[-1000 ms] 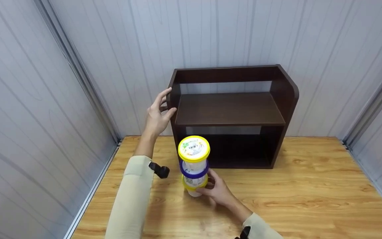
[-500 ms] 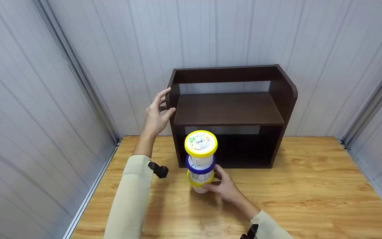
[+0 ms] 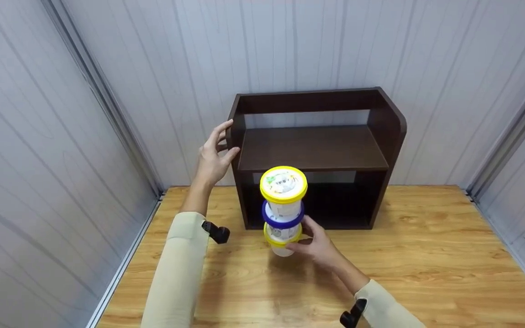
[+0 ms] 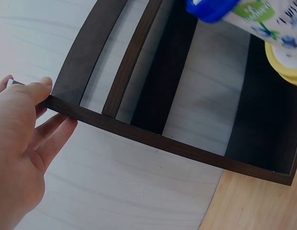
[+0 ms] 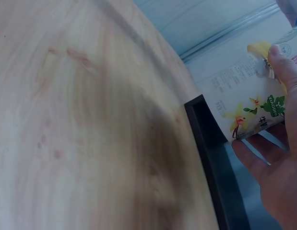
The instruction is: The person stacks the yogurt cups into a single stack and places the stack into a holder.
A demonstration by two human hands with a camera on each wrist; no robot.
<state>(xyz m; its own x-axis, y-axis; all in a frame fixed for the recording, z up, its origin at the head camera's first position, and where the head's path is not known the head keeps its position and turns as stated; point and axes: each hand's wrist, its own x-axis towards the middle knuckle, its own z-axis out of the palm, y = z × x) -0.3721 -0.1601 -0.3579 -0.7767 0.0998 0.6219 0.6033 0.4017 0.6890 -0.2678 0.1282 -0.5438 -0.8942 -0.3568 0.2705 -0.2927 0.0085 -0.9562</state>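
Observation:
My left hand (image 3: pixel 212 161) grips the left side panel of a dark brown two-tier shelf (image 3: pixel 315 148). In the left wrist view, its thumb and fingers lie on opposite faces of that panel. Three white lidded tubs form a stack in front of the shelf: a yellow-lidded top tub (image 3: pixel 284 184), a purple-blue-lidded middle tub (image 3: pixel 285 209), and a yellow-lidded bottom tub (image 3: pixel 283 250). My right hand (image 3: pixel 319 248) holds the bottom tub from the right; the stack appears raised above the table. Flower prints and text cover the bottom tub's side (image 5: pixel 249 100) in the right wrist view.
The shelf stands on a wood-grain table (image 3: pixel 426 264), close to the pale back wall (image 3: pixel 312 45). Its lower compartment (image 3: pixel 340 207) is partly hidden by the tubs. Pale panels with metal edges flank the table on both sides.
My right hand has carried the tub stack right and toward the shelf, its top now overlapping the upper board's front edge. My left hand has kept its grip on the side panel.

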